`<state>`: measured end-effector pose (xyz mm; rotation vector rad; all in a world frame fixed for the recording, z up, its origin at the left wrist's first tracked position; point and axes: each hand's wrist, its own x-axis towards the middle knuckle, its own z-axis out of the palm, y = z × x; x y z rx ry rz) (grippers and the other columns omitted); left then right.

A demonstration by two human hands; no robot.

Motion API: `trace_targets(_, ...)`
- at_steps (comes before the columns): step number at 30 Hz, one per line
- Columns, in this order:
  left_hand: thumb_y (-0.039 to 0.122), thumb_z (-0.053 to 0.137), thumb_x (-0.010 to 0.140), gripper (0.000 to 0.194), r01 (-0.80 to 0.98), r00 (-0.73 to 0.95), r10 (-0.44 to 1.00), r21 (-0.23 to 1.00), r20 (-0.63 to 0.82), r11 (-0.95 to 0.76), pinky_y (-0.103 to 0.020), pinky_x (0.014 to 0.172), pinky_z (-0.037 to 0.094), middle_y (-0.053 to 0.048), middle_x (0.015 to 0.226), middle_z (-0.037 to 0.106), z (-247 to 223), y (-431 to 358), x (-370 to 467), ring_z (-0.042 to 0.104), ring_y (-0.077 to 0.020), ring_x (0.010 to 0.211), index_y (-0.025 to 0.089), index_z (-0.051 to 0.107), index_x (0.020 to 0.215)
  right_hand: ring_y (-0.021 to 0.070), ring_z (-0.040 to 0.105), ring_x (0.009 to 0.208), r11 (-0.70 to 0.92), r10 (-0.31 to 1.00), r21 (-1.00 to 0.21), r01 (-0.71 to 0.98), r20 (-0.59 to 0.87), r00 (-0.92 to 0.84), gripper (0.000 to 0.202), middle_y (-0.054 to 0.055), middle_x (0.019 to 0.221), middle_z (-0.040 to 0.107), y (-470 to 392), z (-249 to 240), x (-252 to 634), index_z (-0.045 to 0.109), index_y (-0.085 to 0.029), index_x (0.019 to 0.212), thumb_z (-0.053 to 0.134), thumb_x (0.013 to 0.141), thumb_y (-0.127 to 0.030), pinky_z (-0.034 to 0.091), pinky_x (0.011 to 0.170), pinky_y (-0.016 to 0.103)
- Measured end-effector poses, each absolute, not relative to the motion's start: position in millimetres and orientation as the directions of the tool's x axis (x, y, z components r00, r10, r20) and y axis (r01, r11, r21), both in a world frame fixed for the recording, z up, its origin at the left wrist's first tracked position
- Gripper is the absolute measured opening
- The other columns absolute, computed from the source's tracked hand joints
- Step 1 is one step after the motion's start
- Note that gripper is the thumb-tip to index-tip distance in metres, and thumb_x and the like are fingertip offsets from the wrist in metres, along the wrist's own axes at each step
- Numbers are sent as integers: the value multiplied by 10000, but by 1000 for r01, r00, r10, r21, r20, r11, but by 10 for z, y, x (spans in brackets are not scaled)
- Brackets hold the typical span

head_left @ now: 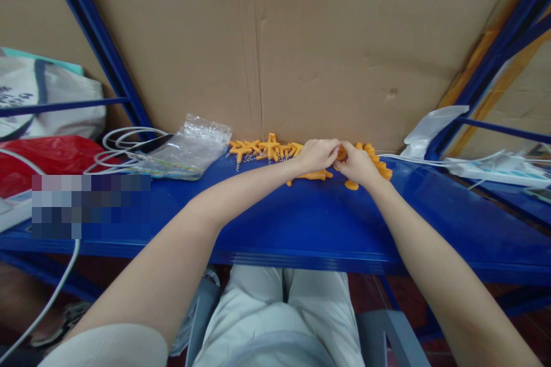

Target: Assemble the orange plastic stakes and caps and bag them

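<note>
My left hand (317, 153) and my right hand (356, 164) meet over the back of the blue shelf, fingers closed. Between their fingertips shows a round orange plastic part (341, 153); both hands seem to pinch it, though the fingers cover most of it. Under my left hand lies a longer orange piece (318, 175). A flat orange disc (352, 185) rests just below my right hand. To the left are several branched orange pieces (271, 146) with thin metal springs by them. More orange pieces, ridged and round (383, 169), lie right of my right hand.
A blue metal shelf (301, 223) backs onto a cardboard sheet (322, 40). On the left are a clear plastic bag (189, 146), coiled white cable (124, 143) and a red bag (55, 157). A white power strip (495, 171) lies at right, between blue posts.
</note>
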<state>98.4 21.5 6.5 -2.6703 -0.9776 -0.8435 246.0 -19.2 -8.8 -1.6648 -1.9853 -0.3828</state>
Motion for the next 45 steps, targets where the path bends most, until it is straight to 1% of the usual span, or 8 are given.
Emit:
trace_targets(5,264,347,998,384,659,644,543,-31,539,-751,-307,831,499,-107,1064,754,72,279,800,702,-218,982,173,715,1061,300,720,881,224,781,-148,963,619,-87,419,121,956,769,-181,-97,2491,590,-171,1261,497,872,-292,504,767,372)
trace_targets(10,263,439,915,349,796,604,746,-175,280,-579,-337,841,520,-121,1032,761,-13,468,593,704,-258,987,164,763,998,303,716,836,246,727,-159,956,682,-74,396,105,910,766,-88,-176,2563,617,-201,1217,545,863,-363,513,725,371)
trace_targets(15,263,450,912,347,758,642,757,-255,124,-601,-341,955,497,-119,1184,720,-151,665,498,647,-248,1124,179,744,1078,312,715,820,240,741,-173,955,668,-65,391,119,908,763,-69,-193,2559,620,-197,1216,537,872,-365,519,715,389)
trace_targets(28,255,465,925,386,793,606,784,-171,131,-585,-399,1027,478,-114,1316,661,-204,684,610,604,-274,1226,194,659,1253,301,713,779,290,739,-194,937,667,-91,353,90,869,756,-67,-194,2550,621,-226,1182,563,851,-334,520,703,389)
trace_targets(31,216,466,919,424,821,566,789,-77,240,-566,-380,1039,473,-99,1346,643,-203,660,634,601,-254,1233,190,600,1320,293,711,745,346,735,-193,918,664,-137,344,77,830,751,-60,-199,2557,622,-224,1168,569,837,-302,517,688,379)
trace_targets(36,207,469,932,576,775,523,679,45,515,-630,-390,1098,424,-154,1534,451,-130,527,702,503,-252,1343,129,379,1495,268,720,812,515,701,-187,837,654,-285,353,73,941,755,-82,-195,2543,614,-230,1126,556,779,-197,528,721,354)
trace_targets(41,147,483,879,400,701,621,629,29,467,-713,-417,1068,457,-131,1484,495,-139,488,725,561,-266,1272,158,636,1248,260,714,903,646,660,-220,731,641,-391,350,33,998,740,-118,-196,2487,599,-264,1061,522,742,-143,531,785,372)
trace_targets(45,159,499,871,323,614,724,566,6,394,-789,-365,1025,493,-78,1311,616,-236,514,644,614,-222,1182,201,697,1122,242,703,872,670,656,-243,702,637,-406,349,33,985,731,-131,-193,2447,603,-251,1026,519,710,-127,527,792,369)
